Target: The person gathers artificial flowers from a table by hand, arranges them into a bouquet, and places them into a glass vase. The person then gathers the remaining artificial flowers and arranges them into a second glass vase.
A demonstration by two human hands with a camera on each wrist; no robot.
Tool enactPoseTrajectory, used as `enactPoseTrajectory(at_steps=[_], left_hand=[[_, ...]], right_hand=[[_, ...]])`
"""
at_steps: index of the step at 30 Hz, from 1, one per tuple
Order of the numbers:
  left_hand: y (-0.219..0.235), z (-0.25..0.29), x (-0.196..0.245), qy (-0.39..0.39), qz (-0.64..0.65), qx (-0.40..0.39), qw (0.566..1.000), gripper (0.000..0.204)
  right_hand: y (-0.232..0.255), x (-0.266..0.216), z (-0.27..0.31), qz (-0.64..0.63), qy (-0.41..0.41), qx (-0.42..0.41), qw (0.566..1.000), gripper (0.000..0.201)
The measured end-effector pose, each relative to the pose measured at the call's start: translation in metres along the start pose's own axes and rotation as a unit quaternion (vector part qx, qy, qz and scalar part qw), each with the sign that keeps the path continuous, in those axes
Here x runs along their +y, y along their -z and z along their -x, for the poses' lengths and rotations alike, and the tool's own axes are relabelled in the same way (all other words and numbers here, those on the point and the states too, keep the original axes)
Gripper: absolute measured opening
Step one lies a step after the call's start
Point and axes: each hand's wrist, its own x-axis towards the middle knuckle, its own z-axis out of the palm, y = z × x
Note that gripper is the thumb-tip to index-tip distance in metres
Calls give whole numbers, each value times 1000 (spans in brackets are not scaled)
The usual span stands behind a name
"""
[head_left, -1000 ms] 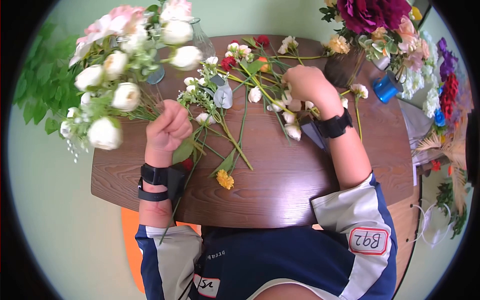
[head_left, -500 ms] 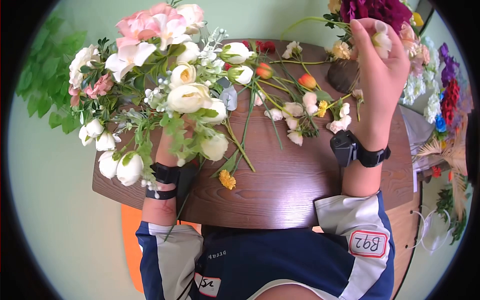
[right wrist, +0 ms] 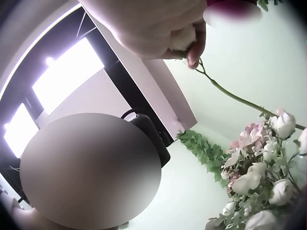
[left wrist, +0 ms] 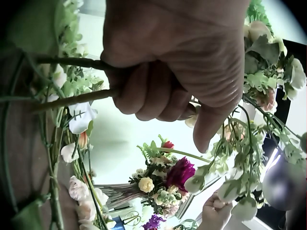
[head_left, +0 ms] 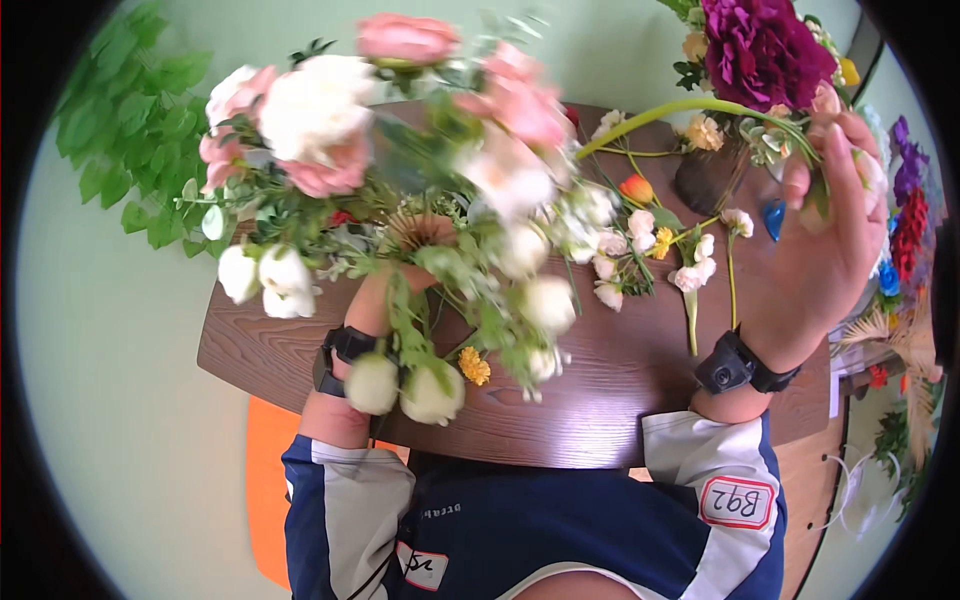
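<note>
My left hand point(left wrist: 172, 62) grips the gathered stems of a large bouquet point(head_left: 320, 110), its fingers curled round them. The bouquet has pink and white blooms with green leaves, blurred in places. In the head view its flowers cover most of that hand. Up at the right, beside a purple bloom, my right hand point(head_left: 835, 220) pinches a white flower point(right wrist: 183, 38) close to its head. From those fingers a bent green stem point(head_left: 690, 104) reaches left to the bouquet's edge, where its far end overlaps the blooms.
Loose white flowers point(head_left: 608, 265), an orange tulip point(head_left: 636, 189) and a yellow flower point(head_left: 474, 366) lie on the brown wooden table point(head_left: 600, 380). A vase arrangement with a large purple bloom point(head_left: 765, 50) stands at the back right. Green leafy vines point(head_left: 130, 110) hang on the left.
My right hand has lifted a white flower from the table and carried it up and to the right. My left hand has turned the bouquet from a leftward lean and moved it rightward.
</note>
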Motion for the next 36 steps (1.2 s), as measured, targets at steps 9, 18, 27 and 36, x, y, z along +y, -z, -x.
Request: enactPoseTrajectory(at_steps=[9,18,27,36], left_hand=[[-28,-9,18,58,-156,44,985,14],[-43,-10,32,106,-158,190,963,33],[-30,-13,3,34,-209,182,960,31],[-16,-2,-5,30,-247,139,958,27]], right_hand=[[35,-28,-9,-146,109,46,982,22],[57,-37,-22,-184,186,0,965,17],[21,-17,-5,-172,61,56,982,19],[-29,27,19,-6,-146,-89,985,12]])
